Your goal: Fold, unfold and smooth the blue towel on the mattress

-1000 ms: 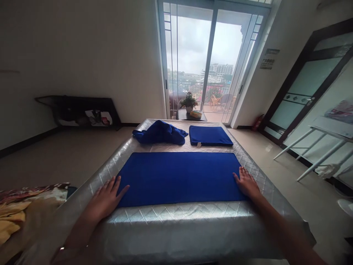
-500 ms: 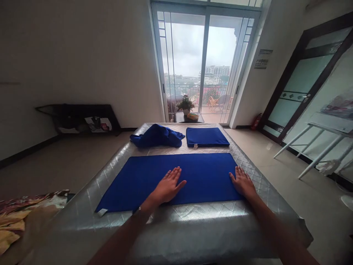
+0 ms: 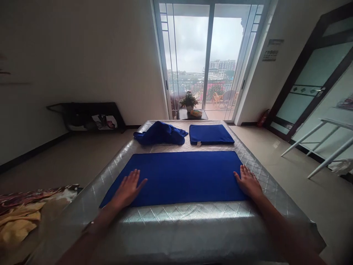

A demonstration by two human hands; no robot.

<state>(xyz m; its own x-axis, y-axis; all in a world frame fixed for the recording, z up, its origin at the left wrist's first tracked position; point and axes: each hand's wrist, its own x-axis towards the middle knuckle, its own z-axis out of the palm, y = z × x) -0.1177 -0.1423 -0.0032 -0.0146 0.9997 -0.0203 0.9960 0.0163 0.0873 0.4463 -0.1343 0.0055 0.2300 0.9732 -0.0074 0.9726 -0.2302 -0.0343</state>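
A blue cloth (image 3: 184, 178), folded into a long flat rectangle, lies across the silver quilted cover of the table (image 3: 187, 221). My left hand (image 3: 128, 189) rests flat on the cloth's left part, fingers spread. At the cloth's right edge my right hand (image 3: 249, 182) lies palm down with its fingers stretched out. Neither hand grips anything. Beyond the long cloth, a crumpled blue cloth (image 3: 161, 133) sits at the far left, and a neatly folded blue cloth (image 3: 211, 134) with a white tag lies at the far right.
A small dark table (image 3: 180, 115) with a potted plant (image 3: 189, 101) stands by the glass sliding door (image 3: 187, 48). Yellowish and patterned fabric (image 3: 22, 221) is heaped at the lower left. To the right are a white-legged stand (image 3: 322, 138) and a fire extinguisher (image 3: 263, 117).
My left hand has slid leftward over the cloth, from near its middle to its left part. My right hand stays at the right edge. The view has shifted slightly.
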